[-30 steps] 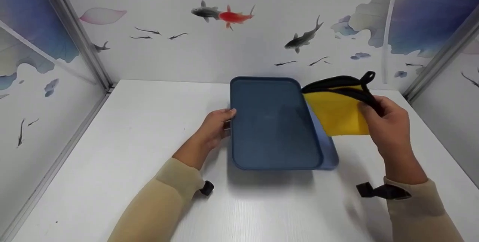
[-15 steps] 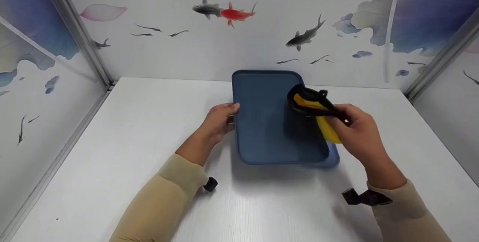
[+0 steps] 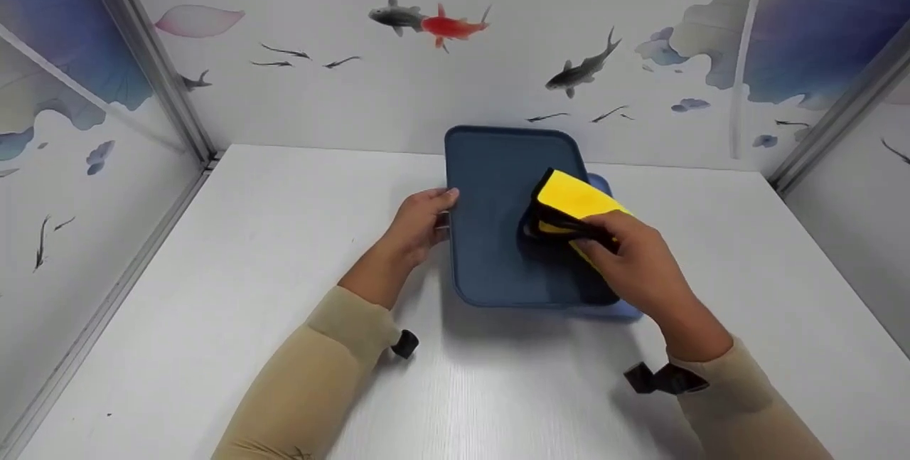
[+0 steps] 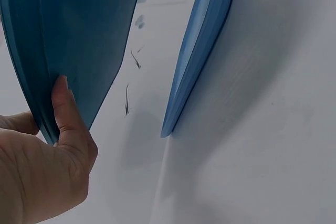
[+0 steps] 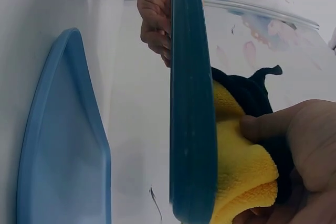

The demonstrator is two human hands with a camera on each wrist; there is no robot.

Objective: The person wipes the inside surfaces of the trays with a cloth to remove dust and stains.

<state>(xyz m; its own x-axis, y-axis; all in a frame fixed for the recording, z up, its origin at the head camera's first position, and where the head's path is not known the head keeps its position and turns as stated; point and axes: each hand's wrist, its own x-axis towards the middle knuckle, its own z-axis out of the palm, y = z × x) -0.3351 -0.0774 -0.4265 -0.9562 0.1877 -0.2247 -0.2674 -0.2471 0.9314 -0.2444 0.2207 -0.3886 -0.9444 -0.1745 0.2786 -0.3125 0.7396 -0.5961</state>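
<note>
My left hand (image 3: pixel 419 225) grips the left edge of a dark blue tray (image 3: pixel 490 232), thumb on the rim and fingers behind it. In the left wrist view the fingers (image 4: pixel 71 114) press the tray's underside. The tray is raised and tilted above a lighter blue tray (image 5: pixel 68 129). My right hand (image 3: pixel 647 261) pinches a fluffy yellow cleaning cloth (image 3: pixel 579 193) with black edging, folded over between thumb and fingers. The cloth lies against the right part of the dark tray's upper face. A black loop (image 5: pixel 270 71) sticks out from its edging in the right wrist view.
The lighter tray rests on a white table (image 3: pixel 284 232), mostly hidden under the raised one in the head view. White panels printed with fish (image 3: pixel 455 25) and leaves close off the back and both sides. Black straps (image 3: pixel 668 378) sit on both wrists.
My right hand has moved left with the cloth, from beside the dark tray to over its face, and the cloth has flipped over. The left hand has lifted the tray slightly up and right.
</note>
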